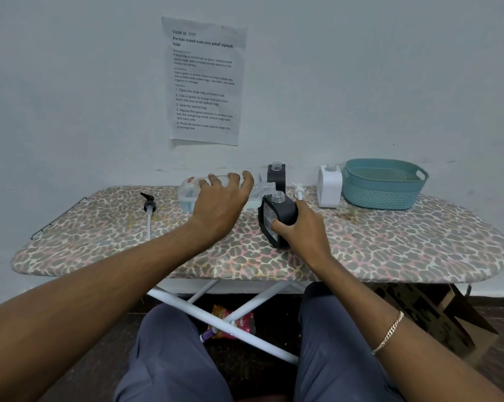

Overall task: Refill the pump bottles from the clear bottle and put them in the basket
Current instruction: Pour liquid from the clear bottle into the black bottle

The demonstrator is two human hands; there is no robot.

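Judging by how things lay, the job stood near its start. The left hand (221, 204) curled its fingers over the clear bottle (187, 195), which lay tipped almost flat above the ironing board (389, 250), its open mouth aimed at the neck of the nearer black pump bottle (285, 211). Pale blue liquid pooled along the clear bottle's lower side; whether any was running across could not be told. The right hand (300, 230) gripped that black bottle round its body and held it tilted toward the clear one. Behind it a second black pump bottle (276, 175) stood upright and uncapped, and a white pump bottle (329, 187) stood uncapped too, just beside the teal basket (378, 195) at the right. A black pump head (148, 204) with its tube lay well to the left, and a white pump head (298, 191) lay between the black bottles and the white one. No bottle showed in the basket. At most the first fill seemed in hand; the other fills, refitting the pumps and loading the basket all seemed left to do
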